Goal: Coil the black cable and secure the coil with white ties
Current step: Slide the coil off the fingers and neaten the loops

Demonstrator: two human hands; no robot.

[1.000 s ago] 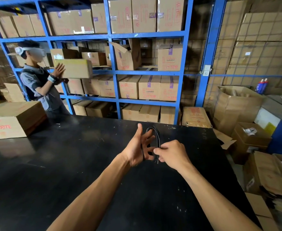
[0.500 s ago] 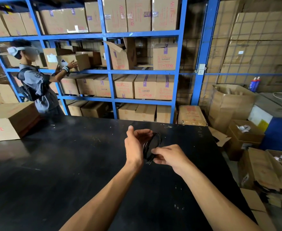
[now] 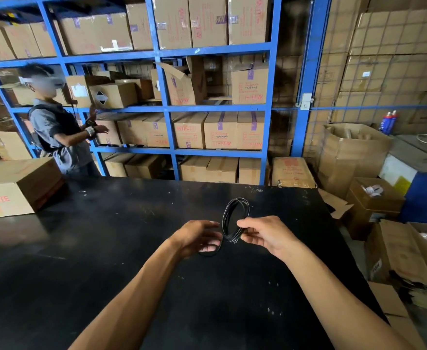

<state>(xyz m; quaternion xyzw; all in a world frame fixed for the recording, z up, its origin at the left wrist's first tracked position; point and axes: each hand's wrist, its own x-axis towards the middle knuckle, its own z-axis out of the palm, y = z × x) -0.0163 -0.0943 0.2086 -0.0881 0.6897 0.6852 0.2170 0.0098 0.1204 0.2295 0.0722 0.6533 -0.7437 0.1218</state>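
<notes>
While we judge progress, largest first:
Black tabletop (image 3: 106, 248): bare of ties, as far as we see.
Thin black cable coil (image 3: 235, 218): wound, held upright above it.
Right hand (image 3: 265, 234): fingers pinch the coil.
Left hand (image 3: 197, 237): fingers loosely curled, a loop beneath.
Remaining: tying; white ties unseen.

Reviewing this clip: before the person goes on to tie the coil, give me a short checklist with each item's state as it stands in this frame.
1. Black cable formed into a coil: ok, several loops stand upright above the table.
2. Right hand holds the coil: ok, fingers pinch its lower right side.
3. Left hand supports the coil: cannot tell; its fingers are open, with a loop around them.
4. Loose end tucked in: cannot tell, too thin to make out.
5. White ties within reach: not ok, none visible on the table or in either hand.
</notes>
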